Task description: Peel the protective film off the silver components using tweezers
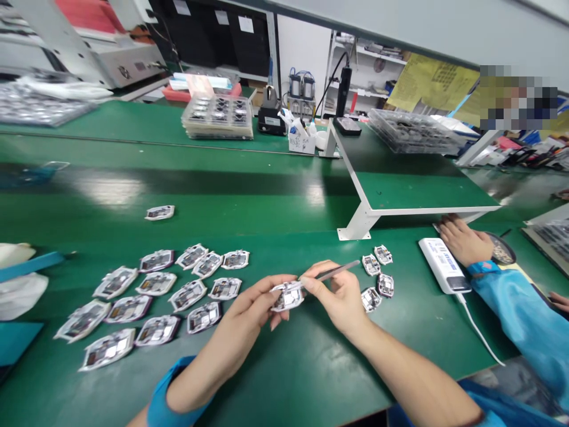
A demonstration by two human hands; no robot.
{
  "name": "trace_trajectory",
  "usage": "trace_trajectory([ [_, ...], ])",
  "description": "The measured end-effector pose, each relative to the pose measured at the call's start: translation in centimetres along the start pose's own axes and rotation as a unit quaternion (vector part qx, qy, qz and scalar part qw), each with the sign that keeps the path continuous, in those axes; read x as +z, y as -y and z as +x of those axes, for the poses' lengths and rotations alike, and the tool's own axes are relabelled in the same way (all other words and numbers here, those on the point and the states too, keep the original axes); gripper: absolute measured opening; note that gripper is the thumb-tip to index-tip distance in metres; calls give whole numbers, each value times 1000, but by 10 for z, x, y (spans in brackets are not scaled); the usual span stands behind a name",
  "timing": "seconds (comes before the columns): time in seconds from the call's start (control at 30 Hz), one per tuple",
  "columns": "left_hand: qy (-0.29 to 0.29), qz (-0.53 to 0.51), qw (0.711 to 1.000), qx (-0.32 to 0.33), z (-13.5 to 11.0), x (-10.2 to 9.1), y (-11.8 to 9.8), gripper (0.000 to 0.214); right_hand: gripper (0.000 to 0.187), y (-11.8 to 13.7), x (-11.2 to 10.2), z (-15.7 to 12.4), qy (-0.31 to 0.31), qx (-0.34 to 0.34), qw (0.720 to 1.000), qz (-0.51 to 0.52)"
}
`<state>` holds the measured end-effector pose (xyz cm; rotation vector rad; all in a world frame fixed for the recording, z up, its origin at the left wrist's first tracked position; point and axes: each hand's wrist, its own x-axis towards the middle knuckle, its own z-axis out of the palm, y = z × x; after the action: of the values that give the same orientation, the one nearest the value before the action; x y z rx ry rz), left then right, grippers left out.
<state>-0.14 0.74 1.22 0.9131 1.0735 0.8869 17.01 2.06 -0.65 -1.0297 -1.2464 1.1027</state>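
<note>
My left hand (255,302) grips a small white-rimmed electronic housing (288,296) with its circuit board facing up, in front of my chest. Pinched in my right hand (335,296) is a thin grey flat tool (340,270), perhaps tweezers, pointing up and to the right. The right fingertips touch the upper right edge of the housing. On my left lie several similar housings (155,330) in loose rows, boards up. To the right of my right hand is a small group of housings (386,285). One lone housing (160,212) sits farther back.
A co-worker's hand (464,240) in a blue sleeve rests at the right, beside a white box-like device (443,265) with a cable. A green-topped raised shelf (427,193) stands at the back right. Stacked clear trays (217,118) sit behind the bench.
</note>
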Motion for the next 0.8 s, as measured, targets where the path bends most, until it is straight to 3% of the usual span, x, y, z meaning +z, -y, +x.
trace_trajectory([
  [0.13,-9,-64,998,-3,-4,2,-4,24,5,-1,1,-1,-34,-9,999,-11],
  [0.3,-11,-69,998,-3,-5,6,-4,25,3,-4,3,-3,-14,-19,1000,-7],
  [0.63,-5,-93,996,-12,-5,7,-3,27,21,5,0,-7,-7,-210,969,-128],
  [0.8,-7,-98,995,-16,-6,9,-3,33,27,2,-1,-8,-41,-201,967,-151],
])
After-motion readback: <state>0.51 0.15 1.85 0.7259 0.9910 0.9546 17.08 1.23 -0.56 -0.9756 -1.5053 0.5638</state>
